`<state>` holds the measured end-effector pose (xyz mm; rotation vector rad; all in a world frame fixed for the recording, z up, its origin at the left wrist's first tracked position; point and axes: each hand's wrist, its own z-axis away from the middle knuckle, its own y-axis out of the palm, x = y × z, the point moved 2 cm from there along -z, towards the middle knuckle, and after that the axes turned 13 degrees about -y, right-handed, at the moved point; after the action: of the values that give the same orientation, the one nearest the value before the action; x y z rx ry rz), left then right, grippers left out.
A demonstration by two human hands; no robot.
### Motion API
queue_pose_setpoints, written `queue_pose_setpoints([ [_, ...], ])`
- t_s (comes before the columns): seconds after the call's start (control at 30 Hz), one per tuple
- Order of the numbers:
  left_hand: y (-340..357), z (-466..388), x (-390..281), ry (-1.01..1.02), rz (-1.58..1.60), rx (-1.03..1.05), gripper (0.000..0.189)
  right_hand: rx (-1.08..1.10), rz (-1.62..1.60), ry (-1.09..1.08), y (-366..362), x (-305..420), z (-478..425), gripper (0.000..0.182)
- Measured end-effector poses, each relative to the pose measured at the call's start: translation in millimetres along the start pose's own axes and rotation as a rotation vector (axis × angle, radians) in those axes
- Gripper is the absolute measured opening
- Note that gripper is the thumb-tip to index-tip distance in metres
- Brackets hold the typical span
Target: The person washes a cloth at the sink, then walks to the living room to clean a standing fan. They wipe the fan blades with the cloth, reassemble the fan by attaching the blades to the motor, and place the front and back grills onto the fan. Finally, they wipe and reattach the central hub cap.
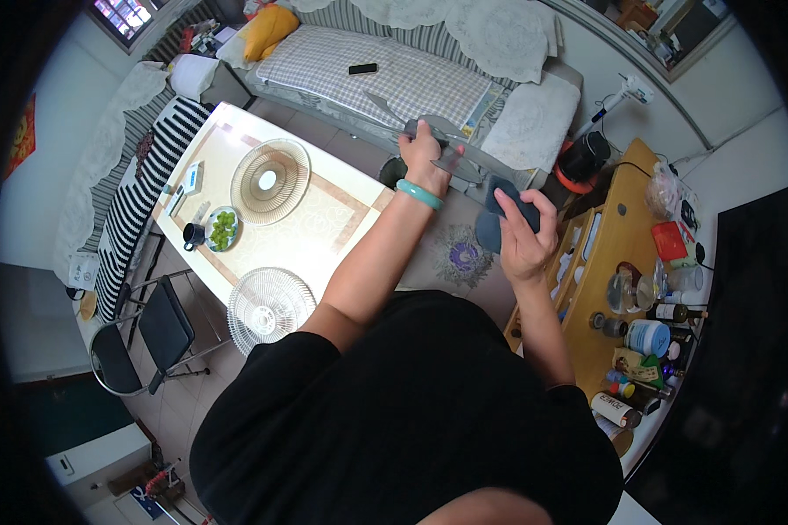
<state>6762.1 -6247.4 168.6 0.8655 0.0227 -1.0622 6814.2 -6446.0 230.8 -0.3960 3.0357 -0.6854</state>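
My left hand, with a jade-green bangle at the wrist, grips a translucent grey fan blade piece at its middle. The blades spread out to both sides of my fingers, above the floor between table and sofa. A folded blue-grey cloth hangs from my right hand, pinched between fingers and thumb. The cloth is close to the blades, and I cannot tell if they touch. On the table lie two round fan grilles: a brownish one toward the far side and a clear one partly over the near edge.
The pale table also holds a plate of green grapes and a dark mug. A phone lies on the sofa. Bottles and jars crowd the wooden cabinet at right, its drawers pulled out. Folding chairs stand at left.
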Motion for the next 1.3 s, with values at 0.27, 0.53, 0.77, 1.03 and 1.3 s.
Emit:
queue_pose_setpoints([
  [0.27, -3, -1, -3, -0.209, -0.001, 0.502, 0.035, 0.049, 0.08, -0.045, 15, -2, -25, 0.04],
  [0.53, 12, 65, -3, -0.331, -0.16, 0.564, 0.049, -0.059, 0.144, 0.048, 0, 8, -28, 0.043],
  [0.77, 21, 87, 2, -0.093, -0.274, 0.553, 0.04, -0.082, 0.461, -0.005, -3, -13, -31, 0.046],
  [1.03, 20, 115, 11, 0.041, -0.136, 0.448, 0.018, 0.049, 0.623, 0.131, -6, -28, -23, 0.047],
  [1.3, 1, 99, -23, 0.204, -0.1, 0.509, 0.021, -0.056, 0.565, 0.509, -49, -55, -1, 0.029],
])
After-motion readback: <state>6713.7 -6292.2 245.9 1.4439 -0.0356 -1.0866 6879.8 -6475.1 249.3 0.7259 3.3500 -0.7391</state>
